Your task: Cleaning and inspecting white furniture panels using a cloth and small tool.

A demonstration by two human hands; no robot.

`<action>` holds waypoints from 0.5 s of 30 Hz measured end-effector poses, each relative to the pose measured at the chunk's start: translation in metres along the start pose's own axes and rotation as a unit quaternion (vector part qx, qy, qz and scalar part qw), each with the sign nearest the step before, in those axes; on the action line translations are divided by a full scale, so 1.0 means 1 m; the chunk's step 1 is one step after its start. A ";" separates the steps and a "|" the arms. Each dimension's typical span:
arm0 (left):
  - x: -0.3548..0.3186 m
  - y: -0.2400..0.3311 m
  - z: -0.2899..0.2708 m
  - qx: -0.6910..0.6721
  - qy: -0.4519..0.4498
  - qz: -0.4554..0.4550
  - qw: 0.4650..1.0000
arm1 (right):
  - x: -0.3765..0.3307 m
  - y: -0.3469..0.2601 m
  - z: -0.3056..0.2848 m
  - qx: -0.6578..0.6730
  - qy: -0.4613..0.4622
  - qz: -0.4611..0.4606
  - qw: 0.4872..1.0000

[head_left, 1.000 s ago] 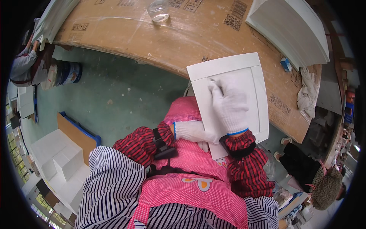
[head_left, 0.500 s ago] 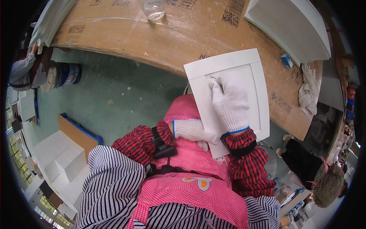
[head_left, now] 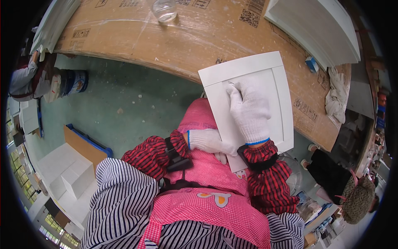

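Note:
A white framed cabinet door panel (head_left: pixel 242 67) with a recessed centre leans over my lap, its far part against the table edge. My left hand (head_left: pixel 209 141), in a white knitted glove, is closed round the panel's near left edge, thumb on top and fingertips underneath. Over the recessed face lies my right hand (head_left: pixel 250 106), gloved alike, with thumb and fingers pinched together near the inner left border of the frame. A tiny grey tip shows at the pinch; its kind is too small to tell.
The cardboard-covered table (head_left: pixel 174 45) holds a clear glass jar (head_left: pixel 166 13), stacked white panels (head_left: pixel 313 29), a small blue-and-white box (head_left: pixel 311 64) and a pale rag (head_left: pixel 336 93). White boxes (head_left: pixel 74 176) stand at left. Other people (head_left: pixel 31 79) are at far left and at right.
My right hand stays pinched in nearly the same place on the panel, with only a very slight shift. The left hand keeps its hold on the edge.

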State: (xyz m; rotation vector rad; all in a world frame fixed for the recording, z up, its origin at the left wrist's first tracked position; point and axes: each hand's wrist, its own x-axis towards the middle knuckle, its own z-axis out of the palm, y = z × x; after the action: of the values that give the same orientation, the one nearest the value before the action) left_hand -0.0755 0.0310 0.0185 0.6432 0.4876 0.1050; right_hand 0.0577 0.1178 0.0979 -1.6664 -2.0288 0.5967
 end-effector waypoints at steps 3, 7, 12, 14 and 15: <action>-0.001 0.003 0.004 -0.017 0.010 0.008 1.000 | 0.000 0.002 -0.001 0.030 0.000 0.020 0.999; -0.003 0.011 0.004 0.003 0.005 -0.005 1.000 | 0.000 -0.004 -0.002 0.048 -0.028 0.050 0.997; -0.004 0.016 0.006 0.030 0.027 -0.036 0.999 | 0.000 -0.003 0.000 0.028 -0.010 0.043 0.999; -0.005 0.021 0.006 0.029 0.016 -0.029 0.999 | -0.001 -0.003 0.000 0.040 0.000 0.069 0.997; -0.005 0.023 0.006 0.029 0.005 -0.021 0.999 | -0.002 -0.003 0.001 0.041 -0.010 0.043 0.998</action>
State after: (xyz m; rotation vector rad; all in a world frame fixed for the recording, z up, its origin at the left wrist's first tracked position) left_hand -0.0757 0.0446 0.0383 0.6892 0.5147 0.0548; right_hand 0.0550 0.1150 0.0990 -1.7121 -1.9281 0.7187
